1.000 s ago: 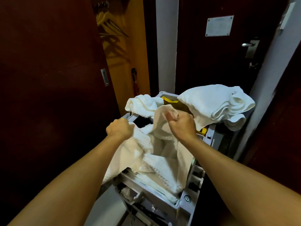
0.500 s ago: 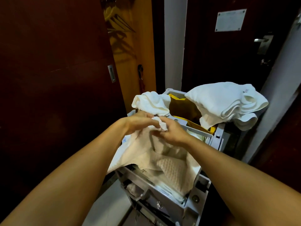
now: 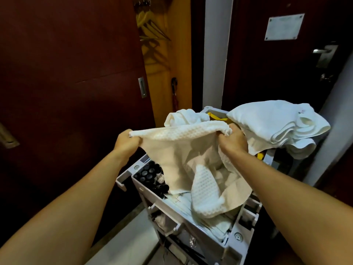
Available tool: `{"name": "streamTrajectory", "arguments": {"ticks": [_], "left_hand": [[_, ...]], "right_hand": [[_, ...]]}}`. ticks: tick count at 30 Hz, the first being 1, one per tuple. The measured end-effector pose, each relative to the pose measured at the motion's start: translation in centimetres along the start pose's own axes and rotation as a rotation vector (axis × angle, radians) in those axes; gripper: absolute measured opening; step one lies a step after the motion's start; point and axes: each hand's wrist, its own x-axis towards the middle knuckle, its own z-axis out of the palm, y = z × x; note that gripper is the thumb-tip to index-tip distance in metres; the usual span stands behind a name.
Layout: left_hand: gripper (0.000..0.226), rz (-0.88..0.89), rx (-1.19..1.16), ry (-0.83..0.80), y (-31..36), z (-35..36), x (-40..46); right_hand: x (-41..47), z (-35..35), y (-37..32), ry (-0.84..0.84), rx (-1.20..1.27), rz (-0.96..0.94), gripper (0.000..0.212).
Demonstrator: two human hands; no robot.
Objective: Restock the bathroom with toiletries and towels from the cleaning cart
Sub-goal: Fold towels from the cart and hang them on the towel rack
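The person is standing at the cleaning cart (image 3: 236,236) and is holding up a bumpy white towel (image 3: 183,150) over it. The left hand (image 3: 127,142) is pinching one top corner, and the right hand (image 3: 232,140) is gripping the other, so the top edge is stretching between them while the rest is hanging down into the cart. I think the job is only just starting. No bathroom is showing here, so nothing looks put away yet. More folded towels (image 3: 277,123) are lying on the far side of the cart, and little dark bottles (image 3: 150,176) are sitting in a bin by the left arm. All of these are probably waiting to be carried in.
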Motion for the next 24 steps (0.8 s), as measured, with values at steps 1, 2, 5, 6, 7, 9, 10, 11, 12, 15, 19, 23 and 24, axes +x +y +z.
{"name": "streamTrajectory", "arguments": {"ticks": [1,2,5,6,7,9,10,11,12,15,19,23,24], "left_hand": [[0.011,0.006,-0.095,-0.032,0.6,0.3,-0.2],[0.017,0.011,-0.182,-0.075,1.3,0.6,-0.4],[0.023,-0.039,-0.363,-0.006,3.5,1.1,-0.7],[0.023,-0.063,-0.372,0.088,4.1,1.1,-0.5],[0.025,-0.085,-0.345,0.193,4.6,0.9,-0.3],[0.036,-0.116,-0.207,0.384,5.5,0.4,0.1],[0.042,-0.116,-0.141,0.436,6.0,0.1,0.2],[0.046,-0.113,-0.11,0.459,6.4,-0.1,0.2],[0.048,-0.116,-0.109,0.464,6.7,-0.2,0.2],[0.05,-0.131,-0.07,0.494,6.9,-0.1,0.0],[0.047,-0.118,0.009,0.452,6.0,-0.8,-0.6],[0.037,-0.12,-0.28,0.269,6.7,-2.0,-0.7],[0.036,-0.117,-0.313,0.239,7.0,-2.3,-0.6]], "right_hand": [[0.0,0.1,0.1,0.002,0.002,0.013,0.013],[0.0,0.1,0.2,0.01,0.012,0.035,0.018],[0.2,-0.5,0.0,0.104,0.089,0.103,0.032],[0.3,-0.9,-0.1,0.167,0.13,0.112,0.03],[0.5,-1.4,-0.2,0.235,0.178,0.123,0.026],[0.9,-2.3,-0.3,0.341,0.242,0.118,0.019],[1.0,-2.7,-0.3,0.37,0.257,0.105,0.017],[1.0,-2.9,-0.3,0.383,0.269,0.096,0.016],[0.9,-3.1,-0.3,0.387,0.281,0.093,0.015],[0.5,-3.0,-0.3,0.391,0.301,0.098,0.019],[0.1,-3.4,0.0,0.366,0.264,0.075,0.019],[-0.2,-3.7,-0.4,0.315,0.269,0.026,0.021],[-0.4,-3.7,-0.6,0.301,0.279,0.011,0.022]]}}
